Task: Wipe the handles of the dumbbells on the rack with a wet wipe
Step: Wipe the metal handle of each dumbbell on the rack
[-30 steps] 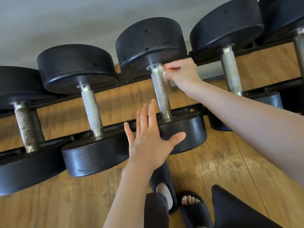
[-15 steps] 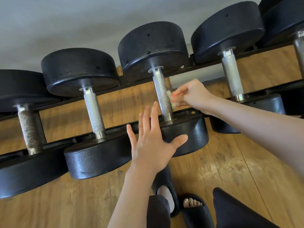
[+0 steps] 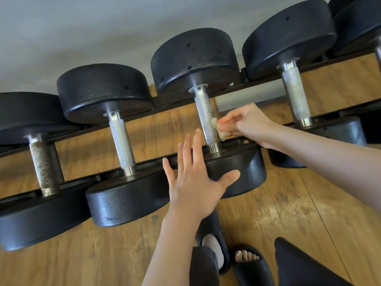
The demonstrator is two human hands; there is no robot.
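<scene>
Several black dumbbells with knurled steel handles lie across a black rack. My right hand pinches a crumpled whitish wet wipe against the right side of the middle dumbbell's handle, low on the shaft. My left hand lies flat with fingers spread on the near black head of that same dumbbell. To the left is another dumbbell's handle, and a rusty handle lies further left. Right of my hand stands another handle.
A wooden floor lies under the rack, with a pale wall behind. My feet in dark slippers and dark trouser legs stand close to the rack's front.
My right hand has slid the wipe down the middle handle from its top collar toward the lower end. My left hand has stayed flat on the near head.
</scene>
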